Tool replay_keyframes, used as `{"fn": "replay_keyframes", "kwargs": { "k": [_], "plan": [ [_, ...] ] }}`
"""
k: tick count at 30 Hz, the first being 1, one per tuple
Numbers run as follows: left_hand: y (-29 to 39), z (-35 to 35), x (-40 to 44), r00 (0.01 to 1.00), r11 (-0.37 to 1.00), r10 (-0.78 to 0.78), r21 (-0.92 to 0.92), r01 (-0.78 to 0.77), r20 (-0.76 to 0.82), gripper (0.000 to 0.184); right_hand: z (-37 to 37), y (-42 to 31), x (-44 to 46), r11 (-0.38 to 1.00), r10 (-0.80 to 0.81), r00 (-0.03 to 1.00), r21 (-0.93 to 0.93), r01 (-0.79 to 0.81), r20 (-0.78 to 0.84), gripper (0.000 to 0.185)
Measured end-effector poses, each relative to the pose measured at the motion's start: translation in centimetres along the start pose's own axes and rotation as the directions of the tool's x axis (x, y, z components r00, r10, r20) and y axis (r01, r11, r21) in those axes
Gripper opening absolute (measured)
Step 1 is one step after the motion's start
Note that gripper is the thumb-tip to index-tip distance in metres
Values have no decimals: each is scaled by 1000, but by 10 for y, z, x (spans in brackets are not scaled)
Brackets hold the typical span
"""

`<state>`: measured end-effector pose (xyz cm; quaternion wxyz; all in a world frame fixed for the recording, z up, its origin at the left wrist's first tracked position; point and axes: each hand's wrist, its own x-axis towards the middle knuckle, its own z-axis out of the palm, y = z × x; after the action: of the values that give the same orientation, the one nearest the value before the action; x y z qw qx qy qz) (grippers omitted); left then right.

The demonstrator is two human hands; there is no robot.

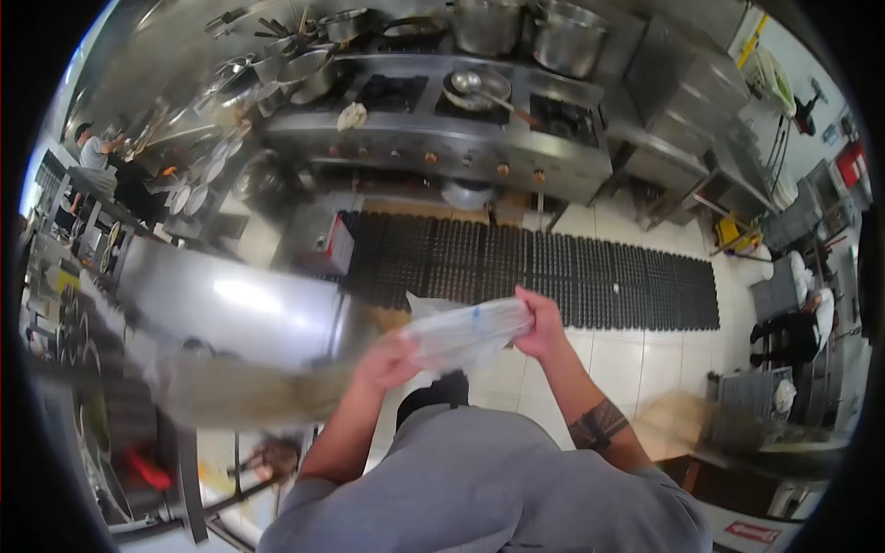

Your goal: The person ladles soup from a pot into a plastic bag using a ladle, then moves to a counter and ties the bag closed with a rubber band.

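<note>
Head view: left hand and right hand, each grip closed, pinch opposite ends of what's probably a plastic bag in front of the grey shirt; gentle, even tension suits it best.

No words legible; blue mark on translucent plastic unreadable; red-and-white arrow sign, lower right.

We hold a see-through plastic bag between our left hand and our right hand. Past it, a black rubber mat lies on the white tile floor. On the long steel stove we see a ladle in a pan, a crumpled cloth and two big pots.
</note>
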<state>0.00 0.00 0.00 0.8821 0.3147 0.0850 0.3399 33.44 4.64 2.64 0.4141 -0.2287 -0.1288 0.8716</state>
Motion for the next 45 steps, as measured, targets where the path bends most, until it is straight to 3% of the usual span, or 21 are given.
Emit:
{"fn": "replay_keyframes", "kwargs": {
  "k": [2, 5, 7, 9, 10, 11, 12, 13, 15, 17, 20, 25, 27, 28, 32, 35, 36, 37, 40, 42, 45],
  "plan": [
    [29, 22, 28, 921, 918, 191, -271, -290, -340, 16, 4, -9, -9, 997, -76, 956, -35, 69, -283, 33],
    [124, -69, 71, 782, 937, 109, -199, -287, -614, 9, 11, -31, 101, 996, 76, 926, 64, -56, -370, 25],
    [169, -61, 93, 773, 920, 187, -167, -354, -607, 9, 3, -52, 144, 991, 70, 964, 132, -37, -256, 23],
    [186, -90, 100, 803, 941, 330, 104, -322, -497, 7, 27, -63, 181, 994, -34, 930, 85, 70, -367, 21],
    [194, -110, 101, 798, 920, 305, 378, -105, -520, 16, 38, -72, 202, 992, -48, 908, 90, 93, -417, 16],
    [200, -128, 103, 787, 917, 316, 382, -111, -529, 16, 33, -80, 226, 993, -34, 912, 88, 77, -408, 16],
    [214, -133, 112, 732, 681, 384, 708, 187, -562, 23, 31, -89, 251, 996, -6, 952, 86, 35, -308, 12],
    [228, -143, 119, 687, 292, 461, 827, 481, -562, 29, 28, -95, 276, 996, 27, 978, 84, -10, -205, 9],
    [251, -180, 126, 609, 308, 437, 746, 590, -662, 43, 39, -100, 330, 997, 78, 988, 19, -76, -131, 6],
    [275, -215, 132, 574, 129, 600, 775, 619, -558, 43, 50, -110, 391, 990, 131, 990, -42, -134, -59, 3],
    [346, -239, 145, 560, -65, 613, 671, 739, -557, 49, 69, -140, 486, 947, 208, 977, -243, -212, -43, 2],
    [444, -264, 147, 299, 190, 559, 470, 862, -774, 58, 128, -186, 650, 711, 443, 894, -581, -395, -65, 11],
    [476, -275, 131, 247, 224, 652, 493, 840, -717, 60, 164, -219, 730, 661, 426, 904, -694, -285, 34, 39],
    [493, -276, 124, 269, 169, 663, 490, 855, -699, 61, 164, -233, 781, 721, 388, 911, -661, -206, 140, 52],
    [561, -308, 103, 194, 237, 688, 470, 850, -699, 61, 222, -296, 951, 910, 232, 969, -333, -246, -83, 79],
    [628, -349, 93, 148, 258, 704, 443, 859, -695, 61, 272, -312, 1032, 878, 399, 909, -236, -416, -118, 63],
    [655, -366, 89, 108, 337, 633, 399, 853, -766, 66, 256, -315, 1076, 822, 492, 870, -344, -454, 29, 49],
    [676, -388, 81, 124, 332, 619, 402, 854, -775, 66, 272, -312, 1098, 745, 583, 806, -330, -580, -100, 30],
    [743, -458, 55, 169, 198, 713, 427, 883, -681, 64, 342, -319, 1099, 166, 417, 890, -948, -272, -182, 10],
    [787, -492, 40, 178, 220, 684, 432, 875, -708, 65, 394, -332, 1088, -423, 270, 924, -895, -139, -271, 27],
    [858, -528, 28, 201, 168, 688, 423, 891, -698, 69, 429, -355, 1085, -760, 116, 984, -650, 3, -132, 47]
  ]
}}
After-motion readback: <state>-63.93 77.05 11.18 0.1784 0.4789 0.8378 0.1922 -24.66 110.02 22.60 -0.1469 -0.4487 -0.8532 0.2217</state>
